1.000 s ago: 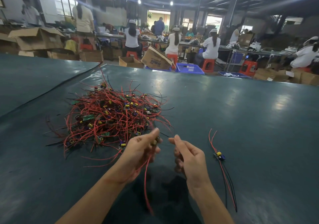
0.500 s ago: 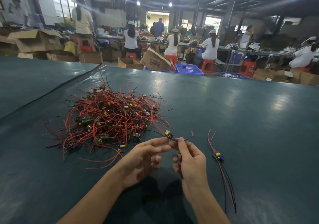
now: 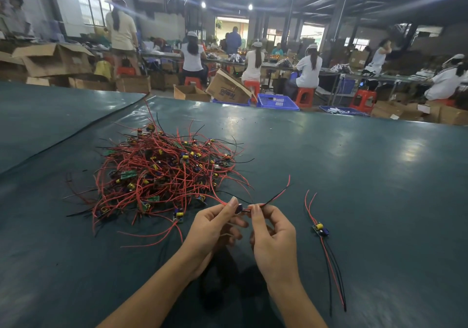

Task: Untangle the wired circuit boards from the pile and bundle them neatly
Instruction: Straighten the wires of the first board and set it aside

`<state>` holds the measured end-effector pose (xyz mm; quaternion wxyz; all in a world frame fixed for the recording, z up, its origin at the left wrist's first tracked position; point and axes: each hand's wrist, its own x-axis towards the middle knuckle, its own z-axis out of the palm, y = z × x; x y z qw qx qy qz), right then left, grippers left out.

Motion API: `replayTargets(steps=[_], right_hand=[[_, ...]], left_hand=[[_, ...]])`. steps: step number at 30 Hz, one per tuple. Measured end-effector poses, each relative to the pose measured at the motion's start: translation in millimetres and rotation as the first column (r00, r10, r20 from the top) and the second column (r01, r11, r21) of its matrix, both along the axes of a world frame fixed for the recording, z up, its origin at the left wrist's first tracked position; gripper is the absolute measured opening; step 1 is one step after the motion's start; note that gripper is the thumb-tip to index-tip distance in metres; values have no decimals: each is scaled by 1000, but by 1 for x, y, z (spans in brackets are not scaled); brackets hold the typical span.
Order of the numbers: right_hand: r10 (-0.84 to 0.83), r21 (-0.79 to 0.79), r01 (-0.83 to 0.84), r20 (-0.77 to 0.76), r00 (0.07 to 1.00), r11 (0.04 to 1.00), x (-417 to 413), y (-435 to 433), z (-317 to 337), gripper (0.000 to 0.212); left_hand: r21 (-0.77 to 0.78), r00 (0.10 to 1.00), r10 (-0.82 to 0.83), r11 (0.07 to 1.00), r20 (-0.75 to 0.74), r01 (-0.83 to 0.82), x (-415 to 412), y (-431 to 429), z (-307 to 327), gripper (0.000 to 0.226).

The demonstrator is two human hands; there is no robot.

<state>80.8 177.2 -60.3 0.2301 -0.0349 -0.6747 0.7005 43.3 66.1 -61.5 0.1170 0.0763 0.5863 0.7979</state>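
A tangled pile of small circuit boards with red and black wires [image 3: 162, 176] lies on the dark green table [image 3: 354, 176], left of centre. In front of it my left hand [image 3: 215, 229] and my right hand [image 3: 273, 234] pinch one wired board [image 3: 239, 208] between their fingertips, just above the table. Its red and black wires [image 3: 277, 195] stick out up and to the right, and another red wire runs back towards the pile. To the right, one separated board [image 3: 319, 229] lies flat with its wires stretched straight towards me.
A seam in the table cover [image 3: 76, 133] runs diagonally at the far left. Beyond the table's far edge stand cardboard boxes [image 3: 228, 89], blue crates [image 3: 277, 102] and orange stools, with several people working at benches.
Both hands have come together on one board pulled off the pile's near edge. Its wires, which hung down from my left hand, now point up and right.
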Motion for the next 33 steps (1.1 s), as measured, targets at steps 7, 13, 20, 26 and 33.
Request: replayTargets(steps=[7, 13, 20, 26, 33], right_hand=[[-8, -70, 17, 120, 993, 997, -3, -1, -3, 20], [11, -105, 4, 142, 990, 994, -5, -3, -4, 23], [22, -291, 50, 239, 971, 955, -7, -2, -2, 20], [-72, -507, 260, 360, 930, 822, -19, 19, 7, 14], [-133, -634, 315, 318, 939, 707, -24, 42, 9, 11]], left_hand=[[5, 996, 52, 999, -67, -51, -1, -1, -2, 27], [-82, 999, 5, 997, -50, -9, 1, 0, -2, 27], [-186, 974, 39, 979, -223, -82, 2, 4, -5, 44], [-120, 971, 120, 982, -207, -147, -3, 5, -5, 41], [-127, 967, 106, 982, -230, -138, -3, 2, -7, 42]])
